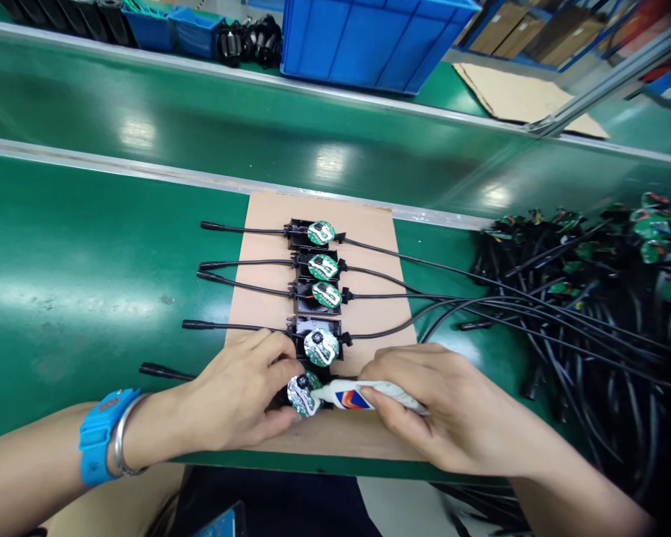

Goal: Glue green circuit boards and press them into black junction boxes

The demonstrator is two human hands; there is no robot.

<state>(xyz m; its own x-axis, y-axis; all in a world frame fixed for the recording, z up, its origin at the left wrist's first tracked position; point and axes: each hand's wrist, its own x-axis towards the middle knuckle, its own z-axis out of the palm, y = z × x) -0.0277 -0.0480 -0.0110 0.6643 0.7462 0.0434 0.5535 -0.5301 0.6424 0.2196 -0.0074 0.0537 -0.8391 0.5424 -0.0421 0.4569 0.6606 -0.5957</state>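
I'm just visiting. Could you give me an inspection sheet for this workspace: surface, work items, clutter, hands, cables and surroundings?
Surface: green bench, with a cardboard sheet under the work.
Work items: five round circuit boards in a column; open black housings visible at several.
Clutter: tangled heap of cables and boards at right.
Hands: left hand at the nearest board, exact hold unclear; right hand grips a white tube, nozzle at that board.
Cables: black leads on both sides; right-hand ones run toward the heap.
Surroundings: large blue crate, small blue bins, flat cardboard beyond.
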